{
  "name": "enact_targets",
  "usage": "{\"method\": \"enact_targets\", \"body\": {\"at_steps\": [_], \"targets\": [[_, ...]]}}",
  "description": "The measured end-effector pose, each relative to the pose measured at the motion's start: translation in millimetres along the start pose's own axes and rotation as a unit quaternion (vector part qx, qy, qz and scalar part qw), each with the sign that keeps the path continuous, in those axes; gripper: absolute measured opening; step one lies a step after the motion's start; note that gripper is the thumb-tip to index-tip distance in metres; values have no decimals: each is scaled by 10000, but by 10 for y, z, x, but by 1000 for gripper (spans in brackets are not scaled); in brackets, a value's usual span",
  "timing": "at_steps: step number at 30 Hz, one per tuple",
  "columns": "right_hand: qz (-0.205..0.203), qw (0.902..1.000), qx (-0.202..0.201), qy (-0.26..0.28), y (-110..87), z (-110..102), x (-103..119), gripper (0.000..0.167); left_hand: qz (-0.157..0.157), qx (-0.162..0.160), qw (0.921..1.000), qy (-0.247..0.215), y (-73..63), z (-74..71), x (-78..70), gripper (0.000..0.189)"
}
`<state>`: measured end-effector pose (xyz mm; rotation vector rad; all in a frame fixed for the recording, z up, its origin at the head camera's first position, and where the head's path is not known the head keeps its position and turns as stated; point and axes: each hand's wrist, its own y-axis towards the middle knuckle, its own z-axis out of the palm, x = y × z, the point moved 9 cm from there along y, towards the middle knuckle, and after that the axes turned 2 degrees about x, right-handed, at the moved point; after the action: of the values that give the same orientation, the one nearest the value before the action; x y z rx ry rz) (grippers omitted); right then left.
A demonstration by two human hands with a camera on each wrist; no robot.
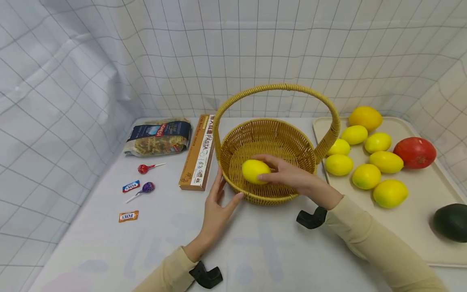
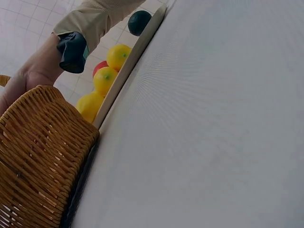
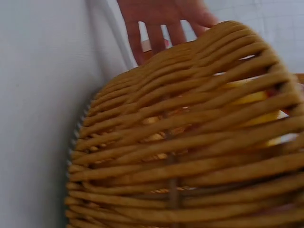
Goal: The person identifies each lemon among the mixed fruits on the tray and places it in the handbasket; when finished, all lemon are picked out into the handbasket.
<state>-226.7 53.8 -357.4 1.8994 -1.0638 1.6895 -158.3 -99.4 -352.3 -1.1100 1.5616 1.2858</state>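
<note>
The right hand (image 1: 288, 172) grips a lemon (image 1: 253, 171) within the basket (image 1: 271, 199), near the tabletop's (image 1: 255, 255) back edge; whether the fruit touches the basket floor cannot be told. The left hand (image 1: 216, 213), fingers spread, rests against the basket's left-front side. The step in hand appears to be placing; the next move would call for loosening the right fingers. Smooth, oval fruit contrasts with ribbed, round wickerwork; other lemons (image 1: 366, 177) occupy a flat beige tray (image 1: 419, 231) toward the right edge.
</note>
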Motion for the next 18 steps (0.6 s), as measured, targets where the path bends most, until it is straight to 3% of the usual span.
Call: {"method": "enact_targets", "body": {"at_steps": [5,9,15,18], "targets": [[365,9963,539,563,106,152,-105,56,-26,20,10000,-13,-13,5,-22,78],[327,9955,772,445,156,211,-106,54,-2,38,10000,-28,-9,3,-29,78],[162,9971,589,-444,171,197,-83,50,59,15,10000,-3,14,-19,166,80],[-16,9968,142,-783,143,126,-28,49,85,-41,9999,68,16,-32,302,82]]}}
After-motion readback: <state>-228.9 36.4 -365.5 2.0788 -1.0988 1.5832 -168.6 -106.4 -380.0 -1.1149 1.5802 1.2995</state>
